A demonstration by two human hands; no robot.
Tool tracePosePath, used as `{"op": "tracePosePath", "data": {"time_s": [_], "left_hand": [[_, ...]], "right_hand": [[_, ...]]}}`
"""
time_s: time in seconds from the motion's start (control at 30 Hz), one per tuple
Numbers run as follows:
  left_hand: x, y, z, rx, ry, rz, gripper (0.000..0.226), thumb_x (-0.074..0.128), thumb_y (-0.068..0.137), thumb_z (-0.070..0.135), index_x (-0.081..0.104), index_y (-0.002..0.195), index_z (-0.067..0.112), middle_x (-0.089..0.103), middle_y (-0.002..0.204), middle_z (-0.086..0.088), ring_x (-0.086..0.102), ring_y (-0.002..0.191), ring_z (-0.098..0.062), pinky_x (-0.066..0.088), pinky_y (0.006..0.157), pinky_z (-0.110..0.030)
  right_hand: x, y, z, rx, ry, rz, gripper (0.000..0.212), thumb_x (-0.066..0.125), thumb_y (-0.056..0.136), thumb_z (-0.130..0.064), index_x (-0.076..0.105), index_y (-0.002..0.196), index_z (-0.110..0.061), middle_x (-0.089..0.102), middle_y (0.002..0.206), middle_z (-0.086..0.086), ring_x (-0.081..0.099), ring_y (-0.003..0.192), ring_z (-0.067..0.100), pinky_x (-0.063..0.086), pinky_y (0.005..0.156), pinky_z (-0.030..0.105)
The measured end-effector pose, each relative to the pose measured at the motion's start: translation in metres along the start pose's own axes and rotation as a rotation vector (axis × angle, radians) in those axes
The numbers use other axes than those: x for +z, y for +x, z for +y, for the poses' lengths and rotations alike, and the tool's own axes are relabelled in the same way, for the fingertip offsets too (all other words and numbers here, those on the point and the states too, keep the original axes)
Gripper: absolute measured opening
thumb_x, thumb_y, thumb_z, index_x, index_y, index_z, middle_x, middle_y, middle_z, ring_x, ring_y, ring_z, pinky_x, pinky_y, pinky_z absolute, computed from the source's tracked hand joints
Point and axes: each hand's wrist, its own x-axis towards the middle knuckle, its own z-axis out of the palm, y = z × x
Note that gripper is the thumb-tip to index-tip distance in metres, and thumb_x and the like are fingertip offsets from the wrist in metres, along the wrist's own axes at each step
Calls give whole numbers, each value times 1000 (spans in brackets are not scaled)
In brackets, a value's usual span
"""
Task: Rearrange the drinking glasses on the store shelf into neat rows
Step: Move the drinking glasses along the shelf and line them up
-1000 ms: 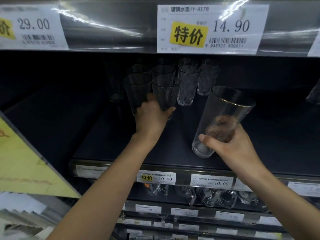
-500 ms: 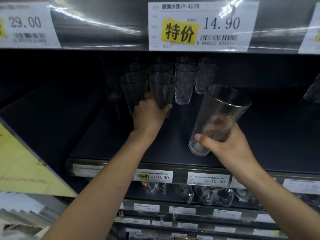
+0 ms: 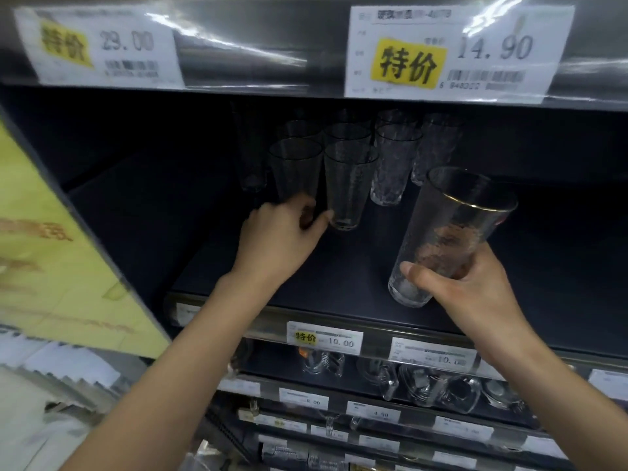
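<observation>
Nearest you, your right hand point(image 3: 475, 294) grasps a tall glass point(image 3: 452, 232) low on its body. The glass is tilted over the near right of the shelf point(image 3: 339, 266). Farther in, your left hand point(image 3: 278, 232) curls round the foot of the front glass point(image 3: 295, 168), thumb touching the next glass point(image 3: 348, 185) to its right. Behind them, other glasses point(image 3: 394, 161) stand in short rows. You seem to be squaring the front row. Next, level that pair, then stand the tall glass upright in line without knocking its neighbours.

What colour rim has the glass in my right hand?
Gold rim on the glass; head view.
</observation>
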Motion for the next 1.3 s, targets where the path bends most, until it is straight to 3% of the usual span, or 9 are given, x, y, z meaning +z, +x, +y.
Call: {"op": "tracePosePath", "data": {"time_s": [0.2, 0.27, 0.33, 0.4, 0.47, 0.67, 0.83, 1.2, 1.3], "left_hand": [[-47, -70, -60, -60, 428, -75, 59, 37, 89, 61, 73, 87, 15, 71, 78, -6, 66, 70, -31, 54, 56, -36], [-51, -87, -70, -133, 501, -168, 69, 25, 90, 62, 72, 102, 13, 72, 100, -10, 66, 95, -33, 53, 79, -42], [-54, -96, -75, -219, 507, -313, 83, 6, 87, 65, 59, 130, 18, 57, 137, -9, 47, 130, -29, 35, 111, -44], [-59, -101, -80, -241, 486, -384, 90, -8, 82, 67, 41, 146, 26, 35, 156, -4, 25, 146, -23, 18, 120, -40], [-60, -103, -84, -235, 438, -402, 93, -11, 79, 70, 31, 151, 28, 24, 161, -2, 14, 150, -20, 16, 121, -37], [-59, -103, -88, -228, 416, -404, 95, -11, 77, 72, 28, 152, 29, 21, 162, 0, 9, 150, -17, 20, 118, -35], [-61, -102, -86, -228, 403, -404, 98, -13, 74, 72, 28, 152, 29, 21, 162, -1, 9, 150, -17, 21, 117, -33], [-61, -101, -87, -223, 412, -421, 98, -14, 73, 73, 27, 152, 31, 21, 162, 1, 8, 151, -16, 24, 116, -33], [-62, -101, -86, -227, 406, -422, 99, -14, 73, 73, 27, 152, 30, 20, 162, 1, 8, 151, -16, 23, 116, -34]], "right_hand": [[39, -1, -22, -52, 17, -85, 50, 86, 67, -28, 60, 109, -32, 70, 95, -26, 67, 86, -7, 50, 80, 25], [58, 0, -31, -75, 15, -128, 49, 86, 67, -30, 58, 107, -35, 69, 95, -29, 66, 86, -9, 50, 80, 25], [77, 1, -40, -88, 11, -175, 49, 87, 68, -31, 56, 105, -37, 69, 93, -27, 65, 85, -10, 50, 79, 23], [98, 3, -47, -94, 16, -214, 51, 88, 67, -33, 57, 107, -36, 70, 93, -19, 65, 85, -8, 52, 81, 24], [118, 4, -52, -103, 28, -247, 58, 88, 66, -34, 57, 114, -32, 70, 99, -16, 66, 89, -6, 53, 84, 25], [173, 22, -63, -128, 55, -268, 59, 88, 66, -33, 57, 116, -28, 70, 102, -14, 66, 95, -1, 55, 87, 27], [205, 35, -70, -128, 87, -253, 58, 86, 71, -25, 51, 118, -24, 61, 96, -20, 61, 92, -3, 48, 74, 12], [244, 61, -71, -101, 88, -208, 68, 81, 80, -25, 43, 135, -18, 55, 110, -10, 56, 105, 11, 47, 89, 25], [251, 67, -69, -94, 83, -183, 69, 79, 82, -26, 40, 138, -15, 59, 126, 0, 56, 112, 15, 46, 93, 25]]}}
